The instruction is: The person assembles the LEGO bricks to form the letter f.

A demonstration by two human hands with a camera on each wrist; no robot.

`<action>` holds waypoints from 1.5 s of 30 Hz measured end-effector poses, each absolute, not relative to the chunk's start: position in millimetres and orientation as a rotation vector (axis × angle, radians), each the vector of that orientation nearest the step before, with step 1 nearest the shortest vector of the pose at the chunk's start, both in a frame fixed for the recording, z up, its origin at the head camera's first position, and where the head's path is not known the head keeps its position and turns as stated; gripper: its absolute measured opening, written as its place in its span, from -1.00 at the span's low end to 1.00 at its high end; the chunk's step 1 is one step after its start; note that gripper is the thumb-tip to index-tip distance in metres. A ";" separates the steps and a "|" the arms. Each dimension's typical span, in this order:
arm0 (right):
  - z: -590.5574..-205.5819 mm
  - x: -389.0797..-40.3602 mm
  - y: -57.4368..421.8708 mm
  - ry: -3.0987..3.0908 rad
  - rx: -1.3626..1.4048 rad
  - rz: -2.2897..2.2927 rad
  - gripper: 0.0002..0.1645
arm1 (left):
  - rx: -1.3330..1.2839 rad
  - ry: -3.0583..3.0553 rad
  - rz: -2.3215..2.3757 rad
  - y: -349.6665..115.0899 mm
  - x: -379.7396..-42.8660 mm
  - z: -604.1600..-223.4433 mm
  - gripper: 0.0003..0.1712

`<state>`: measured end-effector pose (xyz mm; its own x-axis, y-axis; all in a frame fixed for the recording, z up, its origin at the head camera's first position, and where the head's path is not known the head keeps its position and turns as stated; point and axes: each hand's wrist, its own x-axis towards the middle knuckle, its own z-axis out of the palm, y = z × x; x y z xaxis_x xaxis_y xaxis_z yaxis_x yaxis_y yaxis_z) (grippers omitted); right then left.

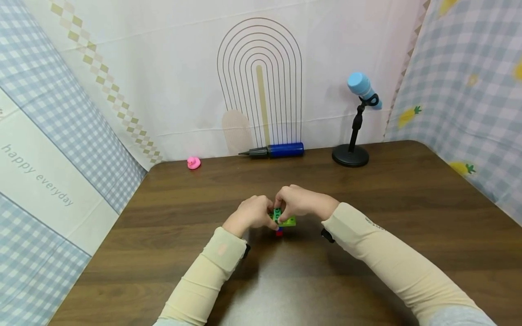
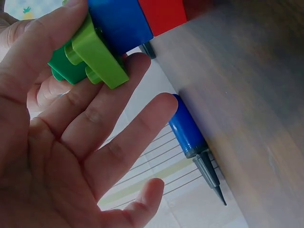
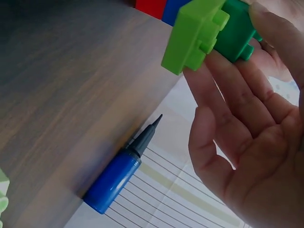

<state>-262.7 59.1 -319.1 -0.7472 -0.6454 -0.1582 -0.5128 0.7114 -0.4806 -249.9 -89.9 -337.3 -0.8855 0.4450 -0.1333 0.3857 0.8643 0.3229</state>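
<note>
A small stack of toy building blocks stands between the two hands at mid-table. It has a red block [image 1: 279, 233] at the bottom, a blue block [image 2: 121, 23] above it, then a lime green block [image 3: 190, 33] and a dark green block [image 3: 233, 31] on top. The left hand [image 1: 253, 213] holds the stack from the left between thumb and fingers, its ring and little fingers spread away. From the right, the right hand [image 1: 301, 201] pinches the dark green block with its thumb and fingers. Fingers partly hide the blocks in the head view.
At the table's back edge are a pink toy duck [image 1: 193, 163], a blue hand pump [image 1: 281, 150] and a light blue microphone [image 1: 363, 86] on a black stand [image 1: 350, 155]. A pale green studded piece [image 3: 3, 199] shows at the right wrist view's edge. Patterned cloth surrounds the table.
</note>
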 end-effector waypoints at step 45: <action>-335.6 -263.6 174.9 2.689 -0.703 -0.350 -0.55 | 0.516 2.839 0.370 -84.4 -248.4 -335.3 -0.58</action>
